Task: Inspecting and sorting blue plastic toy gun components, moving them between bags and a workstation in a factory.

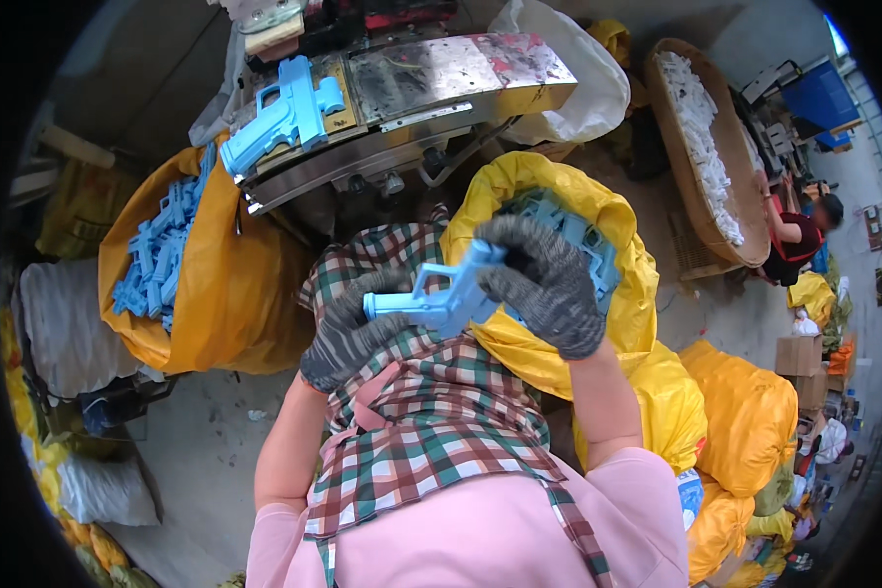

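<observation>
In front of my lap I hold a light blue plastic toy pistol (443,302) crosswise, grip end to the left. My left hand (348,333), in a dark grey knit glove, is closed about the grip end. My right hand (551,284), gloved alike, pinches the other end, partly covering it. Just beyond, a second blue toy pistol (286,110) lies on the left part of a metal machine (441,73). Beneath my right hand stands an opened yellow sack (617,220) with blue toy pistol pieces inside.
An orange sack (255,304) full of blue toy pistols stands to the left. Tied orange bags (745,412) are piled at the right. Farther off is a long brown basket (671,98) of white pieces, with another person (799,230) beside it.
</observation>
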### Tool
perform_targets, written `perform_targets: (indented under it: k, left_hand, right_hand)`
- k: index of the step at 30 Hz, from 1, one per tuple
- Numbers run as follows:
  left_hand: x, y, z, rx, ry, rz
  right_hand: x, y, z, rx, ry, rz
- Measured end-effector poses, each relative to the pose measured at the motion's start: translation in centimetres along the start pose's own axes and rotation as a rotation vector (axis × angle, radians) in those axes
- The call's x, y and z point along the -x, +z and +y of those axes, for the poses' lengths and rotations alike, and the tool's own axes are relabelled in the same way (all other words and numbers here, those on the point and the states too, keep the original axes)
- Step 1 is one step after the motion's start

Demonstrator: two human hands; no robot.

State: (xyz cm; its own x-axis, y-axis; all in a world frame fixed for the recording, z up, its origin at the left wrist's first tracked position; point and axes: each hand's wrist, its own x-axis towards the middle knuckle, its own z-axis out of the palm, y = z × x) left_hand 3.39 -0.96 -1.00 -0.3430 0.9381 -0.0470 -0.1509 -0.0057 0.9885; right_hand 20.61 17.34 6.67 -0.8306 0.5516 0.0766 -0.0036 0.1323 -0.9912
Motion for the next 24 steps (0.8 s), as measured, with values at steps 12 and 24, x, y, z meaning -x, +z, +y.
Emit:
perform_targets:
  k: [12, 24]
  left_hand:
    - [1.0, -2.3, -0.3, 0.367, -0.078, 0.274]
    - [-8.4, -9.5, 14.4, -1.496, -0.011, 0.397]
  right_hand:
    - [-1.8, 1.9, -1.3, 0.781, -0.502, -0.232]
    - [-3.1, 0.4, 0.5, 0.24, -0.449, 0.095]
